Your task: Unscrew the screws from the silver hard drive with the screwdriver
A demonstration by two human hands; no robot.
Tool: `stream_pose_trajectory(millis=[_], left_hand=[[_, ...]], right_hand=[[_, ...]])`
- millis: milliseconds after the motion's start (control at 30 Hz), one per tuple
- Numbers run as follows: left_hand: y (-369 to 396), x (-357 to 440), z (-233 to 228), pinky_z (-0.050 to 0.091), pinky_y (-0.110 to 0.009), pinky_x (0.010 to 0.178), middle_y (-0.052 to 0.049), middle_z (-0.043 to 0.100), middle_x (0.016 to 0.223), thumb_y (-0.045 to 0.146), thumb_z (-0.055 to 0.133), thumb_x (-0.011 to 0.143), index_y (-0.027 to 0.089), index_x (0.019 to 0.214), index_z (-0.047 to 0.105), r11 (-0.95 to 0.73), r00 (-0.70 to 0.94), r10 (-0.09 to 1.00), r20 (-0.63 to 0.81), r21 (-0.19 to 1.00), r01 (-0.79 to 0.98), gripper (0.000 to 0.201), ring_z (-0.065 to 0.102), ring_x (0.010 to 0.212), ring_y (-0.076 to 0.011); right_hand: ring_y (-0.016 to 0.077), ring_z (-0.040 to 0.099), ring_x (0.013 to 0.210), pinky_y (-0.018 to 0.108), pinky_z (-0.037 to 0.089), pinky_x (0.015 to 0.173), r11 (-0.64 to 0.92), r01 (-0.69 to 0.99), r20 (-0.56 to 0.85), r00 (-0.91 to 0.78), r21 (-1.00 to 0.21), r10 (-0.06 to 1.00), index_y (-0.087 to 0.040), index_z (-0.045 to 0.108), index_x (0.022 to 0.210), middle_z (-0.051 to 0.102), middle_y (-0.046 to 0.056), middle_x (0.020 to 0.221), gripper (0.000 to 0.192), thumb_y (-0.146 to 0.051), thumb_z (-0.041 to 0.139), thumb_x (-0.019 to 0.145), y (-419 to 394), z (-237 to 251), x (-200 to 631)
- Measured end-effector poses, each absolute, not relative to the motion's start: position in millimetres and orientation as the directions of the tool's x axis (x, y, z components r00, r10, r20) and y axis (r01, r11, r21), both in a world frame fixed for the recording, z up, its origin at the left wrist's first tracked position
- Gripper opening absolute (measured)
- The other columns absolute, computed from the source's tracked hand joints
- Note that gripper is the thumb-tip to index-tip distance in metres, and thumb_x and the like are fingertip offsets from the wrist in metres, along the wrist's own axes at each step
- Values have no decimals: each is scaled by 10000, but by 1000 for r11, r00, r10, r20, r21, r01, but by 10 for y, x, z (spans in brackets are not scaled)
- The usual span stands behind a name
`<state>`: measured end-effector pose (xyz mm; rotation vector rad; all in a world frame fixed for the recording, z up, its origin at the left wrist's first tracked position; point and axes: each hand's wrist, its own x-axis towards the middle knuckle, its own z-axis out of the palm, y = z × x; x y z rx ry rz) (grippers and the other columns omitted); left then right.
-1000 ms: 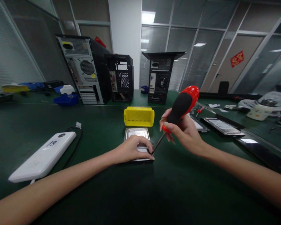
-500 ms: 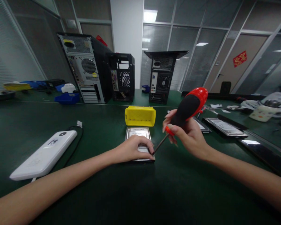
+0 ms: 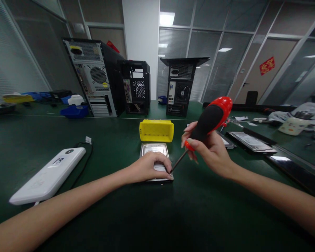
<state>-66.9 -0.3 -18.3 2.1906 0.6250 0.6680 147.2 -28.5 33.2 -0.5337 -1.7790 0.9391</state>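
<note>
Head view: at frame centre, the left hand point(image 3: 147, 167) is pressing flat on the hard drive point(image 3: 155, 154), steadying it. The right hand point(image 3: 208, 148) is gripping the screwdriver point(image 3: 203, 126), tip at the drive's near right corner. Keeping the shaft seated squarely should prevent slipping.

Bare forearms — no sleeves, long fingernails
</note>
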Motion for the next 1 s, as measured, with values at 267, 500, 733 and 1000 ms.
stream_pose_trajectory(millis=[267, 500, 733, 1000], left_hand=[[2, -672, -187, 495, -283, 845, -45, 705, 906, 269, 782, 778, 145, 833, 721, -613, 758, 588, 282, 767, 190, 149, 659, 892, -175], [-7, -660, -184, 494, -289, 829, -40, 703, 887, 268, 795, 759, 147, 803, 715, -606, 740, 615, 273, 763, 222, 152, 653, 869, -177], [-7, -643, -159, 499, -291, 831, -46, 712, 892, 242, 797, 753, 143, 819, 733, -575, 741, 622, 254, 790, 213, 135, 660, 876, -183], [7, -614, -179, 494, -278, 812, -41, 708, 857, 224, 805, 743, 134, 807, 740, -543, 738, 632, 237, 814, 203, 128, 653, 845, -174]], right_hand=[[44, 512, 517, 155, 451, 435, 582, -66, 558, -388, -811, 734, -197, 469, 1080, 549, -6, 802, 296, -373, 614, 890, -270, 314, 1455], [36, 527, 536, 147, 456, 440, 592, -72, 566, -404, -802, 718, -202, 466, 1088, 541, -7, 837, 275, -352, 603, 902, -278, 310, 1452], [24, 514, 525, 133, 440, 435, 588, -71, 557, -429, -805, 711, -197, 459, 1081, 527, -20, 811, 261, -343, 593, 911, -286, 318, 1448], [5, 521, 547, 110, 458, 472, 616, -51, 572, -439, -786, 693, -216, 481, 1094, 523, -31, 823, 221, -304, 588, 922, -273, 270, 1466]])
